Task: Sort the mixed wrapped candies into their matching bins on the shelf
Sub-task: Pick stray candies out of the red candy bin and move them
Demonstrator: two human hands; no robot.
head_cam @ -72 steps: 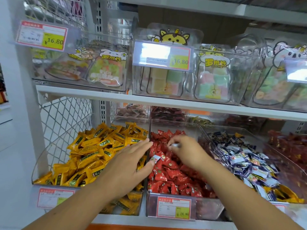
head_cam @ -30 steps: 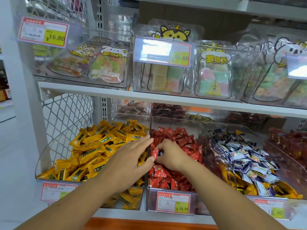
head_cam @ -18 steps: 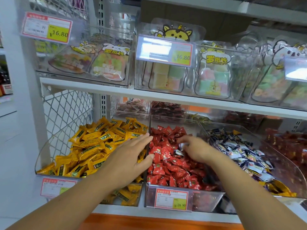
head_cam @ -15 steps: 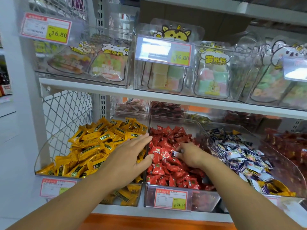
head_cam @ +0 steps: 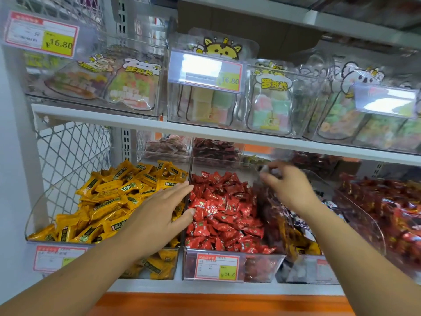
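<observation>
1. Left hand (head_cam: 157, 215): open and flat, fingers straight, resting on the yellow candies (head_cam: 107, 201) at the right edge of their bin, thumb tip touching the red candies (head_cam: 227, 213).
2. Right hand (head_cam: 291, 188): raised at the far end of the clear wall between the red-candy bin (head_cam: 257, 267) and the neighbouring bin (head_cam: 303, 270) on the right, fingers curled.
3. At those fingertips: a small pale wrapped candy (head_cam: 265, 171), pinched, blurred.
4. Inside the neighbouring bin: mixed wrappers, mostly hidden behind the right forearm.
</observation>
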